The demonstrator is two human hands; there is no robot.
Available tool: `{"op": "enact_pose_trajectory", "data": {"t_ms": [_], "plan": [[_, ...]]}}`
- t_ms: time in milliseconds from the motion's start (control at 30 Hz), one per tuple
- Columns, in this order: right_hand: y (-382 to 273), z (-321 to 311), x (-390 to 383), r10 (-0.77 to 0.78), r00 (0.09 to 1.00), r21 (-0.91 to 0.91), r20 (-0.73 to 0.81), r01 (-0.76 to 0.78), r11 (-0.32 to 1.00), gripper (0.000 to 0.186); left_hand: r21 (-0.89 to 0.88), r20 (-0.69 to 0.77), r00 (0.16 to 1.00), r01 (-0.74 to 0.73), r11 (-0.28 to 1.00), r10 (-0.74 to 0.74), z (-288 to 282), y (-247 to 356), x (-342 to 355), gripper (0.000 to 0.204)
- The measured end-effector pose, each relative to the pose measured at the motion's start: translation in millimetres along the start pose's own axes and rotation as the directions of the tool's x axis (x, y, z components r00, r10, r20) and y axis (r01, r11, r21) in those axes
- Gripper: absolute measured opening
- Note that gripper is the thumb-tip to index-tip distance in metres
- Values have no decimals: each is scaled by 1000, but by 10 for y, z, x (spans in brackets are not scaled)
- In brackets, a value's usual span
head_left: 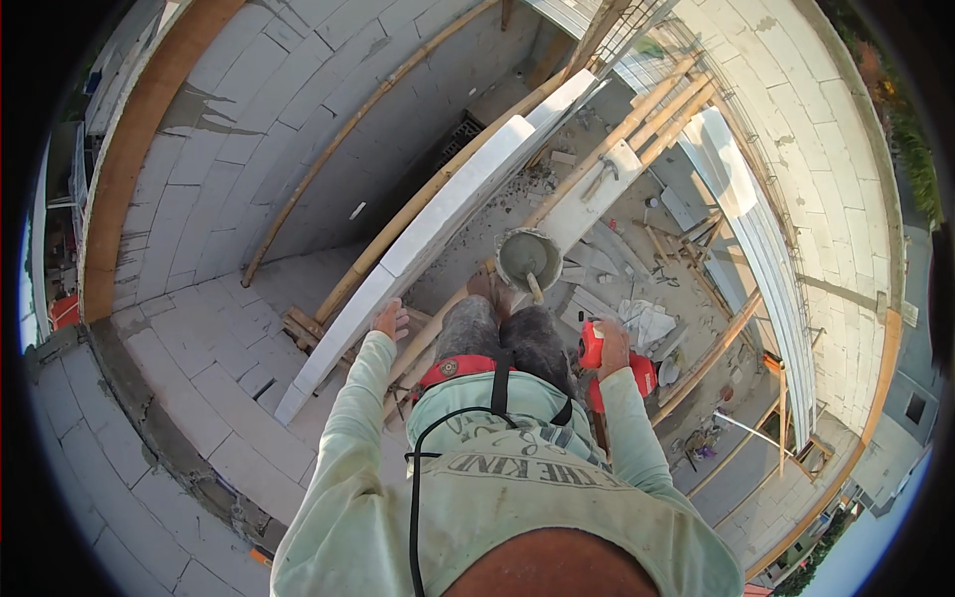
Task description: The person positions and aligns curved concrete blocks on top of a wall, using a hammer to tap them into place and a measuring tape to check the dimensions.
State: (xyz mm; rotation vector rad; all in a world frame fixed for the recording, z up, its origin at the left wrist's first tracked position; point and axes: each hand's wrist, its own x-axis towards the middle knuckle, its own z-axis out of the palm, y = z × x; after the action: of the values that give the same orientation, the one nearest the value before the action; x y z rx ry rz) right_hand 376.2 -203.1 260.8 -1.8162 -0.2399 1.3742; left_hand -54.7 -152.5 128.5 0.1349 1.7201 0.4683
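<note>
In my right hand (615, 348) is a red power tool (591, 345), held by its grip at my right side; its working end cannot be made out. My left hand (390, 319) holds nothing, fingers apart, beside the top course of pale lightweight blocks (403, 249). Whether it touches the blocks I cannot tell. Just ahead of my legs a round bucket (504, 280) contains wet grey mortar (519, 257), with a wooden-handled tool (536, 288) standing in it. Beyond that, a hammer (599, 180) lies on a pale plank (580, 213).
Bamboo poles (662, 104) run along the scaffold ahead. Left, a long bamboo pole (398, 224) follows the block wall above a deep gap. Far below right, the floor (652, 269) bears rubble and boards. A ribbed metal sheet (771, 264) stands on the right.
</note>
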Motion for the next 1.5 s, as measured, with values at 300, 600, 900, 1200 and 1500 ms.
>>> {"op": "enact_pose_trajectory", "data": {"t_ms": [300,600,900,1200,1500], "plan": [[278,-234,-35,234,971,319,44,-236,918,24,321,-125,991,-12,947,55,-241,-1038,281,45],[206,-215,-100,262,964,436,43,-254,864,30,277,-44,987,-135,951,153,-133,-749,68,45],[32,-59,-188,252,968,569,20,-218,793,21,143,-75,971,-216,966,228,-911,-749,565,51],[-91,-436,-279,207,978,831,-25,-95,548,32,192,-9,990,-134,972,138,-400,-279,368,48],[-239,-819,-19,160,986,882,-47,-34,470,36,298,35,978,-208,932,207,396,686,537,52]]}}
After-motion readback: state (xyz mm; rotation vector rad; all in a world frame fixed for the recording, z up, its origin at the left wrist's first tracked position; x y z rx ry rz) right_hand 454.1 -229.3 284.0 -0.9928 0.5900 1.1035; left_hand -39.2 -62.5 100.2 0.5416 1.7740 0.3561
